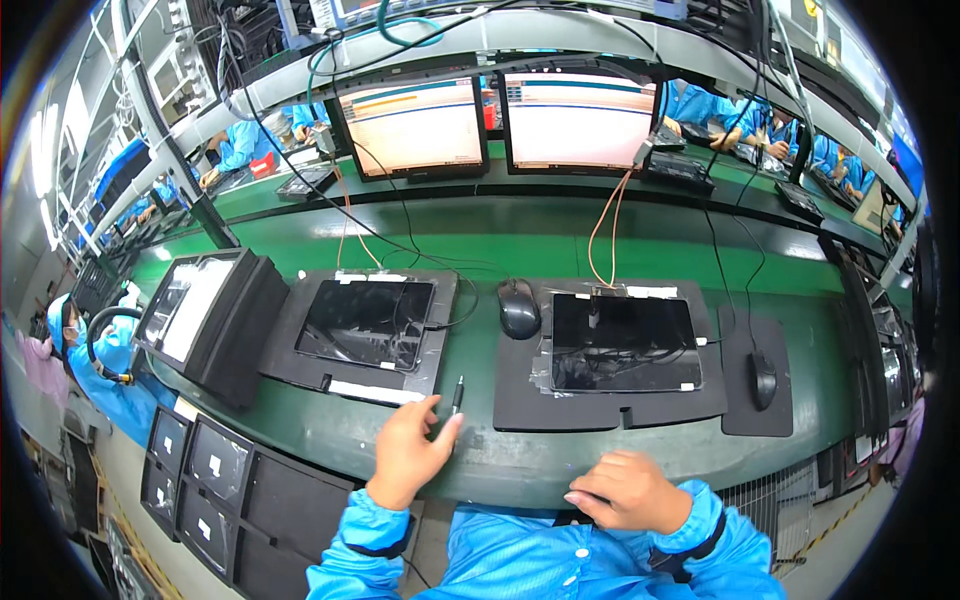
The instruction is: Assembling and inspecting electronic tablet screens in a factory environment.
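Note:
My left hand [410, 452] hovers over the front edge of the green bench, thumb and fingers apart, holding nothing. Just beyond its thumb lies a dark pen [458, 394], not gripped. My right hand [628, 490] is at the bench edge with fingers curled together; I see nothing in it. A black tablet [366, 324] rests on a dark foam pad [282, 345] left of centre, with a cable plugged into its side. A second black tablet [626, 345] lies on another foam pad [520, 405] in front of my right hand, also cabled.
One black mouse [519, 308] sits between the tablets, another mouse [763, 382] on a mat at right. Stacked black foam trays [220, 325] stand at left; more trays [290, 495] are below. Two monitors [412, 130] and hanging cables are behind. A person in blue [110, 365] is at far left.

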`<state>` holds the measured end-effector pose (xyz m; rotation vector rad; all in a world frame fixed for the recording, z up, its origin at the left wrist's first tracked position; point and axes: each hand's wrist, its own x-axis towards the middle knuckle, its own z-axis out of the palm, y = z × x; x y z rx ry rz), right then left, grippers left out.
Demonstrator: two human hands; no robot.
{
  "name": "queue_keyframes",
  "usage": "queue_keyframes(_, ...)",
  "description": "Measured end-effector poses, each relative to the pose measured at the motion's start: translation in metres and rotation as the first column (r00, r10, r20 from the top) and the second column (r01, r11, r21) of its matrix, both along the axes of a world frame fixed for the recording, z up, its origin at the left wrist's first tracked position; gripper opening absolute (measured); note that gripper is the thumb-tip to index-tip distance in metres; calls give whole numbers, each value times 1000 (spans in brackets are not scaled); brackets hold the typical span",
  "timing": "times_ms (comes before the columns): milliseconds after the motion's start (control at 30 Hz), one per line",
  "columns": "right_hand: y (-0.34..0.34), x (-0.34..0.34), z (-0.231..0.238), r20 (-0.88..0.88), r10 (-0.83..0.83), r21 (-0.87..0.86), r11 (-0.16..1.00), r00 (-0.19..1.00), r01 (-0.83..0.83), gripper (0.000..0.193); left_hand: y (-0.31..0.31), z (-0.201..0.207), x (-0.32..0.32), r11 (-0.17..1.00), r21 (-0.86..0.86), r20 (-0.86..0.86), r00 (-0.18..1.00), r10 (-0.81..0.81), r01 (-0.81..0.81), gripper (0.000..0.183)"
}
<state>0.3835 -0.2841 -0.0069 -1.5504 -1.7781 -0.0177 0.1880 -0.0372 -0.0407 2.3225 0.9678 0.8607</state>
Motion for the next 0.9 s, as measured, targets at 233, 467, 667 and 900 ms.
queue_keyframes(233,160,18,35,314,2,24,1000,949,-10,25,109,14,-57,938,322,-361,933,0,125,82)
queue_keyframes(467,283,19,-33,421,-101,-83,985,902,149,25,164,3,-56,970,62,-530,831,-168,235,119)
queue_keyframes(667,319,22,-29,370,-6,-116,992,929,52,21,171,-9,-58,960,219,-359,930,-84,171,112)
queue_keyframes(900,301,14,62,172,-63,-240,965,983,104,32,180,-17,-33,823,568,122,988,-95,10,51)
